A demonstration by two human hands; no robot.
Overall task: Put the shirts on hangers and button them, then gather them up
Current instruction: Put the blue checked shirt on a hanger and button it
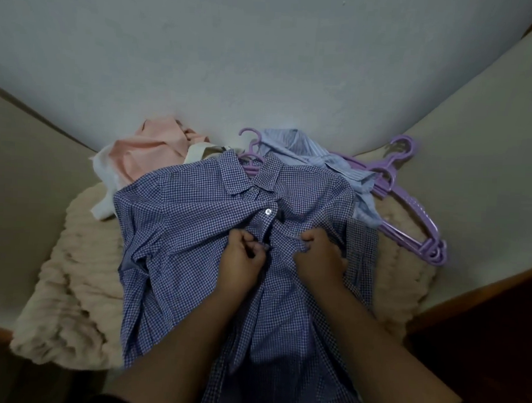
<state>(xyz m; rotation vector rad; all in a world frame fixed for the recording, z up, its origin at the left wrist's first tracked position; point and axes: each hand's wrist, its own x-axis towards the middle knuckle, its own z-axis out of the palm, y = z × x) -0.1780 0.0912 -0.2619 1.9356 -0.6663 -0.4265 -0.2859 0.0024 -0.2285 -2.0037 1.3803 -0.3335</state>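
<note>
A blue-and-white checked shirt (196, 228) lies front-up at the centre of a beige fluffy blanket (69, 284), collar toward twelve o'clock, with a purple hanger (250, 161) showing inside its neck. One white button (268, 212) below the collar is fastened. Just below it, the left hand (240, 261) pinches the left edge of the placket between curled fingers and thumb, and the right hand (320, 258) grips the opposite edge in curled fingers; the two hands sit close together, the placket between them. At eleven o'clock a pink shirt (151, 150) lies crumpled over white cloth (102, 191). At one o'clock a pale blue striped shirt (306, 151) lies on another purple hanger, its hook (250, 135) poking out. At two o'clock a stack of purple hangers (410, 213) rests on the blanket's edge, touching the striped shirt.
</note>
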